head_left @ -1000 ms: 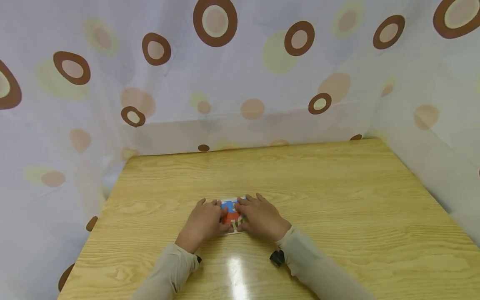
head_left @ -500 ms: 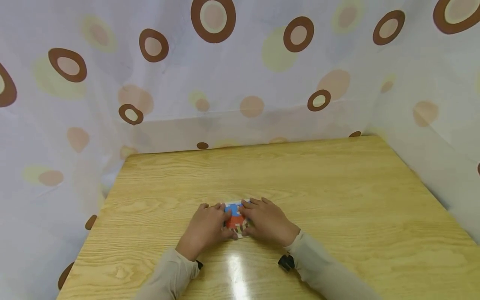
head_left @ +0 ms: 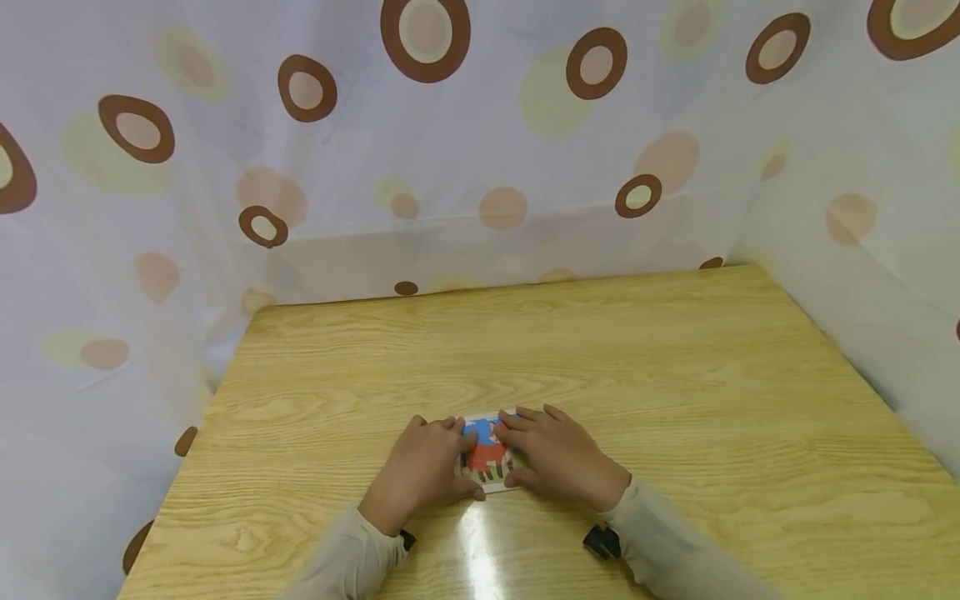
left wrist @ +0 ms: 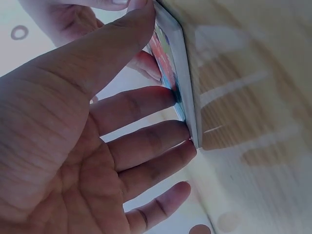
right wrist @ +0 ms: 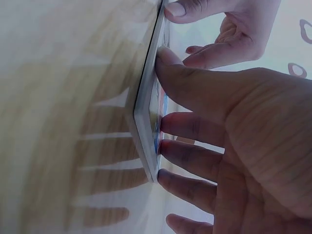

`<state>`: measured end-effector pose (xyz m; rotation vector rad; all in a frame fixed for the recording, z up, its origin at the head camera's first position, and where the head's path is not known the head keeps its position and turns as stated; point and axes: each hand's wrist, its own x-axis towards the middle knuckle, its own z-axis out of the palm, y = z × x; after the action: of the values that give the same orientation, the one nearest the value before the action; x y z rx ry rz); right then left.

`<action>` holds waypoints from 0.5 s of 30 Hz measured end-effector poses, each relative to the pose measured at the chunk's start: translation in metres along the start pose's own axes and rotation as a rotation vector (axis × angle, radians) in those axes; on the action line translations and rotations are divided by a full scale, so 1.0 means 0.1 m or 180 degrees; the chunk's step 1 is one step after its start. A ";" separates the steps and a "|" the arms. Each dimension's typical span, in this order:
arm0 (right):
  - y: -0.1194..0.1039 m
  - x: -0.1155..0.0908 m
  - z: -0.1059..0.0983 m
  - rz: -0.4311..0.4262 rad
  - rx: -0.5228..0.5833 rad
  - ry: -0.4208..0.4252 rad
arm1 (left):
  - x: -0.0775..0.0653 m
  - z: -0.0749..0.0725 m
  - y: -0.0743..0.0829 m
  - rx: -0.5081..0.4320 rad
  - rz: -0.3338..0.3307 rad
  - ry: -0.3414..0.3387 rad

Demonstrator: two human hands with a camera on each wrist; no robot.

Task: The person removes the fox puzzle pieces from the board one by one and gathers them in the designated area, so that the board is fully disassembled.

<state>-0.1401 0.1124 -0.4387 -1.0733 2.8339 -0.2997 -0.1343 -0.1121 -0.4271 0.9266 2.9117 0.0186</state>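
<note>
With its fingers spread fairly straight and curled around nothing, the left hand (head_left: 423, 462) touches one end of a picture panel (head_left: 487, 457), while the right hand (head_left: 566, 457), its fingers likewise extended and apart, touches the other end. The panel, pale-rimmed with a blue and red picture, lies flat on the wooden table (head_left: 600, 358) between the hands. As far as shows, its picture looks whole, so the handling seems well along; letting go is not yet done. Whether anything more is left, I cannot tell, since the hands cover both ends. Black wrist straps (head_left: 602, 542) and light sleeves (head_left: 678, 546) come next, with a bright glare on the tabletop just on the person's side of the panel. Farther out, a spotted cloth (head_left: 337, 167) hangs behind the table and at its sides; nothing visible seems to block the hands.
</note>
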 end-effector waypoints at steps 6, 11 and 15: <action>0.04 -0.14 -0.01 -0.0065 -0.0035 0.0039 | -0.02 0.04 0.06 -0.0114 0.0081 0.0109; 0.08 -0.24 -0.01 -0.0108 -0.0020 0.0064 | -0.04 0.05 0.09 -0.0134 0.0153 0.0204; 0.09 -0.26 0.00 -0.0119 0.0027 0.0069 | -0.06 0.05 0.08 -0.0068 0.0234 0.0249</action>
<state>-0.1261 0.1362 -0.4400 -1.1293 2.8316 -0.3280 -0.1246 -0.1093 -0.4315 1.0522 2.9402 0.0927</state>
